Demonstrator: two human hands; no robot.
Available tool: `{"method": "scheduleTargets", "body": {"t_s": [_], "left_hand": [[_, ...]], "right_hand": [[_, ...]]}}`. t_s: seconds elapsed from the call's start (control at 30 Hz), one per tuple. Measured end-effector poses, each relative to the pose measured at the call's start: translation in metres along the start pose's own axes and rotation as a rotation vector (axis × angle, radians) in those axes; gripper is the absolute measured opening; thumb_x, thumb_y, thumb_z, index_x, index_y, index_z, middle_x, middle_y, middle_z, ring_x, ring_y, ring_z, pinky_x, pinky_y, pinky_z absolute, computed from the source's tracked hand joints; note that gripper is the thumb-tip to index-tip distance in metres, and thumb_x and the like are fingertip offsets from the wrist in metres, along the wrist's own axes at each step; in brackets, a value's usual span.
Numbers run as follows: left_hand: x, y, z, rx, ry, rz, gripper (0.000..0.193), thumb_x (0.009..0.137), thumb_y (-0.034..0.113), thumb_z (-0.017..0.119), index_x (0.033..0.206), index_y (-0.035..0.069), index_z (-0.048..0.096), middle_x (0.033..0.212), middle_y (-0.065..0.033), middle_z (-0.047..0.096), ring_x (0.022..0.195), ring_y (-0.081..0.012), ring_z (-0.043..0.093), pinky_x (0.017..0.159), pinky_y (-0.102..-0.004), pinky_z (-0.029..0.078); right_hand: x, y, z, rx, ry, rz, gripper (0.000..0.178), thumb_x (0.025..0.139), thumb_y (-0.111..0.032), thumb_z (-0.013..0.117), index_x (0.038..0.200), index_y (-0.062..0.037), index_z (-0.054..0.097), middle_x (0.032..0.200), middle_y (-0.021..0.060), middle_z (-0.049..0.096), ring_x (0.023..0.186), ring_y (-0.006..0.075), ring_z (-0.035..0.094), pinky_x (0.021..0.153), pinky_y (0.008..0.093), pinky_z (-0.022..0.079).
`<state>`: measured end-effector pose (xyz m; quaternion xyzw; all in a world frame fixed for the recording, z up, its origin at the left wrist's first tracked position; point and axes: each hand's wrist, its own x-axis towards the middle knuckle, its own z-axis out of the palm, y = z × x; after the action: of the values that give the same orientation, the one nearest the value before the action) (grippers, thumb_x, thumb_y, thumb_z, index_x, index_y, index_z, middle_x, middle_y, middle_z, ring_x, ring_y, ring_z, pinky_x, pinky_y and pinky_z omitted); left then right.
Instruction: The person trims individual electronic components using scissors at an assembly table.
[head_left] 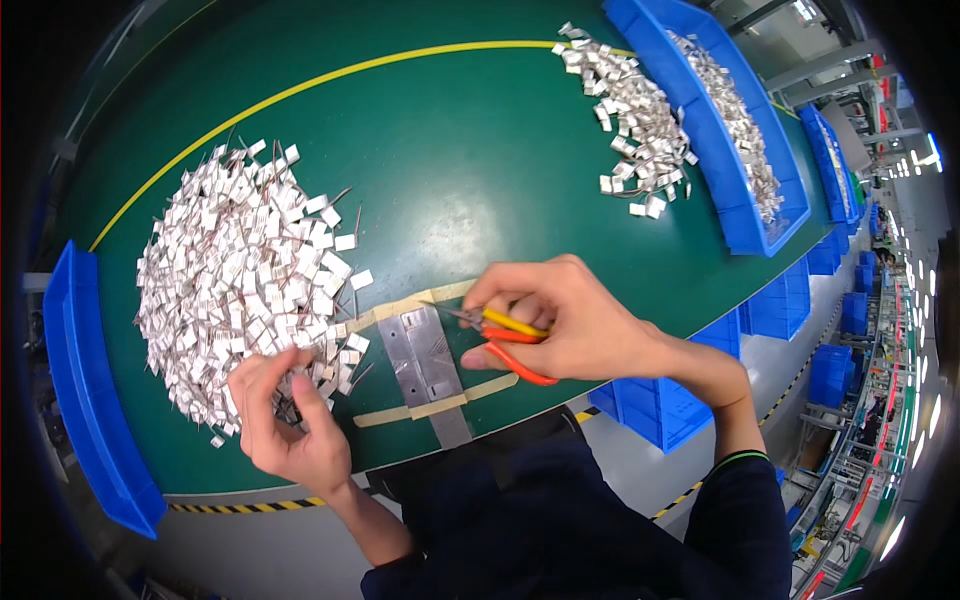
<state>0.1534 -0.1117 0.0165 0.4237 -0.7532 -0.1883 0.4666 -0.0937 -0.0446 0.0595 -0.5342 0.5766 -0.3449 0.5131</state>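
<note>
My right hand (570, 320) is closed around small pliers (515, 332) with orange and yellow handles. Their slim metal tip points left, above the far end of a grey metal plate (422, 358). Strips of beige tape (440, 403) cross this plate at its near and far ends and stick to the green table. At the near right edge of a large heap of small white blocks with thin dark leads (240, 270) is my left hand (290, 425). Its thumb and forefinger are curled together among the pieces; what they pinch is too small to make out.
A long blue bin (100, 400) stands along the left edge. At the far right, a smaller pile of white pieces (635, 120) lies against another blue bin (745, 190), which holds more. Further blue bins (655, 405) sit below the table's right edge. A yellow line (400, 58) crosses the tabletop.
</note>
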Motion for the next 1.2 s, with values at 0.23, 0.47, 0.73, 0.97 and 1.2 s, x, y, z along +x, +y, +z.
{"method": "scheduleTargets", "body": {"t_s": [0.23, 0.47, 0.73, 0.97, 1.2], "left_hand": [[-0.002, 0.003, 0.0, -0.163, 0.071, -0.058, 0.011, 0.081, 0.003, 0.057, 0.072, -0.003, 0.057, 0.062, -0.0077, 0.056, 0.067, -0.0209, 0.047, 0.062, -0.0303, 0.039], [-0.01, -0.002, 0.0, -0.268, 0.119, -0.111, 0.022, 0.087, 0.005, 0.057, 0.066, -0.002, 0.054, 0.055, -0.0055, 0.053, 0.054, -0.0147, 0.045, 0.053, -0.0241, 0.035], [-0.012, 0.0, -0.006, -0.279, 0.09, -0.211, 0.034, 0.091, 0.003, 0.054, 0.058, -0.004, 0.054, 0.049, -0.0056, 0.05, 0.046, -0.0118, 0.043, 0.047, -0.0239, 0.029], [-0.01, 0.002, -0.004, -0.275, 0.066, -0.173, 0.033, 0.092, 0.004, 0.054, 0.059, -0.004, 0.056, 0.048, -0.0051, 0.05, 0.046, -0.0121, 0.042, 0.047, -0.0242, 0.029], [-0.009, -0.001, -0.007, -0.235, -0.017, -0.138, 0.038, 0.097, 0.01, 0.046, 0.063, -0.004, 0.055, 0.052, -0.005, 0.05, 0.043, -0.0079, 0.042, 0.044, -0.0223, 0.029]], "right_hand": [[-0.021, 0.033, -0.089, -0.701, 0.762, -0.073, 0.03, 0.075, -0.005, 0.072, 0.102, -0.0031, 0.062, 0.082, 0.0146, 0.069, 0.066, 0.0242, 0.068, 0.061, 0.032, 0.052], [-0.024, 0.043, -0.117, -0.702, 0.635, 0.021, 0.031, 0.075, -0.002, 0.075, 0.102, -0.0013, 0.06, 0.09, 0.0136, 0.069, 0.08, 0.0212, 0.069, 0.072, 0.0296, 0.053], [-0.027, 0.019, -0.124, -0.19, 0.951, -0.327, 0.028, 0.081, 0.006, 0.068, 0.108, 0.0039, 0.058, 0.093, 0.0126, 0.067, 0.089, 0.018, 0.067, 0.077, 0.0283, 0.055], [-0.029, 0.0, -0.118, -0.231, 1.098, -0.468, 0.033, 0.084, -0.001, 0.068, 0.114, 0.0061, 0.054, 0.091, 0.0119, 0.065, 0.081, 0.0183, 0.068, 0.054, 0.0197, 0.045], [-0.028, 0.001, -0.119, 0.043, 1.11, -0.462, 0.034, 0.085, -0.003, 0.069, 0.114, 0.0054, 0.054, 0.09, 0.0089, 0.065, 0.066, 0.0116, 0.061, 0.05, 0.0174, 0.039]]}}
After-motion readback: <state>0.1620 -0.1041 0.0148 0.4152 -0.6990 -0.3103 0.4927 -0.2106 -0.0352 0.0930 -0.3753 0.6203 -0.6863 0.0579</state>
